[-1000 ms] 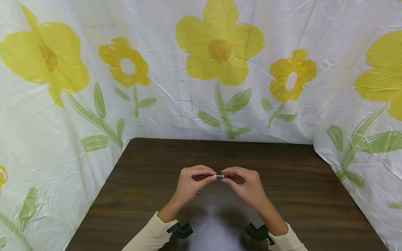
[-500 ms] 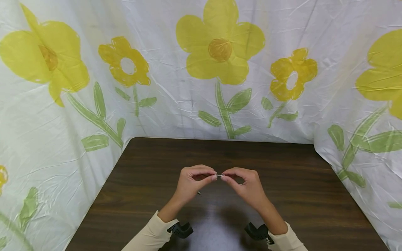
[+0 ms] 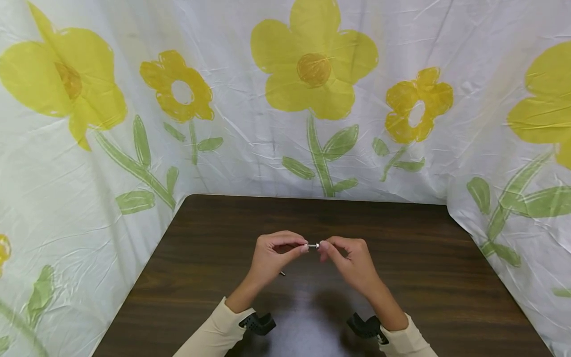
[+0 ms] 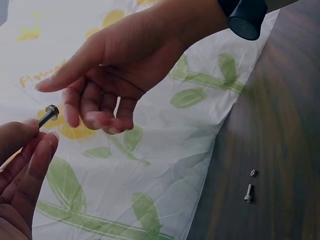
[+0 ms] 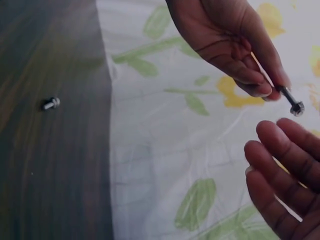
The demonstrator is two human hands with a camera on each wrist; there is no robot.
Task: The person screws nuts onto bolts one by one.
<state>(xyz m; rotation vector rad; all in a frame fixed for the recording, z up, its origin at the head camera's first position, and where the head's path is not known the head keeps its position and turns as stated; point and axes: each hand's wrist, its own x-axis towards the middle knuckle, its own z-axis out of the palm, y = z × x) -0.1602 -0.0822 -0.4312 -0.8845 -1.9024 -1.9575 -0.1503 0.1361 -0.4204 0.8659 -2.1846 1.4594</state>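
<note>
My left hand (image 3: 272,258) pinches a small metal bolt (image 4: 48,116) between thumb and fingertips, above the table. The bolt points towards the right hand, and a wider ring-like end (image 5: 297,108) shows on that side; whether it is a nut or the head I cannot tell. Beside that end is my right hand (image 3: 348,255), its fingers loosely bent and apart from the bolt in both wrist views. Nothing shows between the right thumb and fingers (image 4: 100,107).
On the dark wooden table (image 3: 214,223) lie a second bolt (image 4: 249,193) and a nut (image 4: 254,173). The right wrist view has another small metal piece (image 5: 51,103) on the table. A white flowered cloth (image 3: 241,148) hangs behind and at the sides.
The right fingers have come off the bolt's end and moved slightly right, leaving that end exposed. The left hand keeps its pinch, with both hands slightly higher in view.
</note>
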